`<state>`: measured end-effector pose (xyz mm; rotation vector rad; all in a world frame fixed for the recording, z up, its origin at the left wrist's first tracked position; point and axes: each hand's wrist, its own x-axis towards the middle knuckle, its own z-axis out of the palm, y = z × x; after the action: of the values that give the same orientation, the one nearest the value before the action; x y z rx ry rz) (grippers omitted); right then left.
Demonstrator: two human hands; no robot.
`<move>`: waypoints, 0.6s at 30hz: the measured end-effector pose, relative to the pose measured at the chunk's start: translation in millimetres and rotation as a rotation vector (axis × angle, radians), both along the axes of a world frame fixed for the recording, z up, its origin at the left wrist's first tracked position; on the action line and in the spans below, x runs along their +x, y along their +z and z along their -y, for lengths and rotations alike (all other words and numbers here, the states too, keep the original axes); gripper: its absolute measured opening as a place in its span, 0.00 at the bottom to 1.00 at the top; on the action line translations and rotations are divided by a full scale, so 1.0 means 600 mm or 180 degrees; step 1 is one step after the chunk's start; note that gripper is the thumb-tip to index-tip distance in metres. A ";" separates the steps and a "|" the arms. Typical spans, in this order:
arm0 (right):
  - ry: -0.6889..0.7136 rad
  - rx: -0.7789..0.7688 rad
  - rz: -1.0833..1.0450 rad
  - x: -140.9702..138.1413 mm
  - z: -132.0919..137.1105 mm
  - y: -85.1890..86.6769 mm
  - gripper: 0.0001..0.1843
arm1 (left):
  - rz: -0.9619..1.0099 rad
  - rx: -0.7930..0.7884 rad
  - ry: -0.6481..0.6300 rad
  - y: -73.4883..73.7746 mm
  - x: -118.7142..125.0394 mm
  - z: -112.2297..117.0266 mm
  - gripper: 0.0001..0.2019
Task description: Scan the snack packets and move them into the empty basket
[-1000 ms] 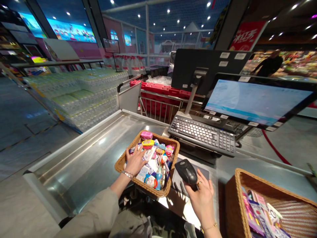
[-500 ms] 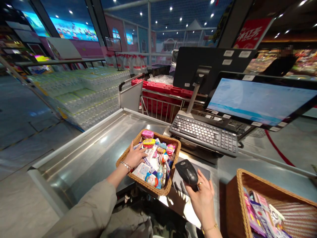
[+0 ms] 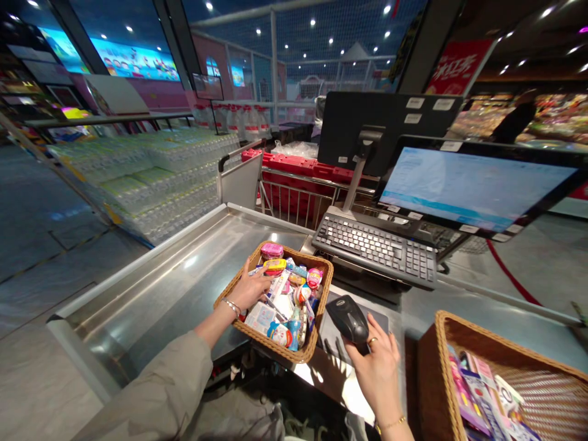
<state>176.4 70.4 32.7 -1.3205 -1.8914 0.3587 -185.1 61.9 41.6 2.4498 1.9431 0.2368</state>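
Spread wide, my left hand (image 3: pixel 249 290) lies over the heaped small packets (image 3: pixel 285 304) in the wicker basket (image 3: pixel 326 295) on the metal counter (image 3: pixel 151 306), though whether its fingertips press on any I cannot tell, while my right hand (image 3: pixel 376 365) grips a black scanner (image 3: pixel 350 320) just beside the basket's right rim. Because the packets lie loose and overlapping, a careless pull could tip neighbours, such as the round one (image 3: pixel 279 334) near the front, over the edge; equally, swinging the scanner leftward might knock the rim.
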 end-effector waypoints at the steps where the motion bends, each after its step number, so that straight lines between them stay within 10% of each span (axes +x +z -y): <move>1: 0.0009 0.0020 0.0001 0.001 0.000 0.001 0.18 | 0.0012 0.0003 -0.0028 0.003 -0.001 0.001 0.06; 18: -0.0059 0.0035 -0.0092 0.003 0.001 0.015 0.17 | -0.0156 0.0503 0.0417 -0.026 0.021 0.008 0.06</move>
<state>178.5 69.9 41.7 -1.3181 -1.8534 0.3556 -172.5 56.9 26.0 2.4439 2.1891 0.3476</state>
